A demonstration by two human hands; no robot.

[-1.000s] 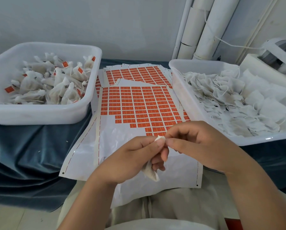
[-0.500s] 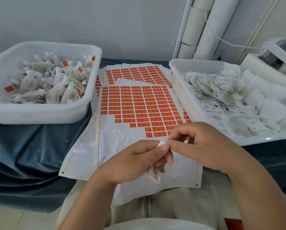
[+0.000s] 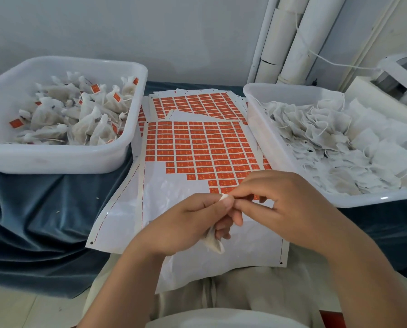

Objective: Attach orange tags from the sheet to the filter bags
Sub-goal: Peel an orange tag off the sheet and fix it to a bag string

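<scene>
My left hand point(image 3: 186, 223) grips a white filter bag point(image 3: 214, 242); the bag's top pokes out at my thumb tip and its bottom hangs below my fingers. My right hand point(image 3: 285, 204) meets it from the right, fingers curled and pinching at the bag's top; whether an orange tag is between them is hidden. Both hands hover over the sheet of orange tags point(image 3: 197, 147), whose lower part is bare white backing.
A white tub point(image 3: 56, 159) at the left holds tagged bags. A white tub point(image 3: 264, 129) at the right holds untagged filter bags point(image 3: 339, 143). More tag sheets point(image 3: 193, 105) lie behind. Blue cloth point(image 3: 44, 221) covers the table; white pipes point(image 3: 292, 39) stand at the back.
My right hand has shifted slightly down and toward the left hand, its fingertips working at the bag's top. My left hand keeps holding the bag in nearly the same place.
</scene>
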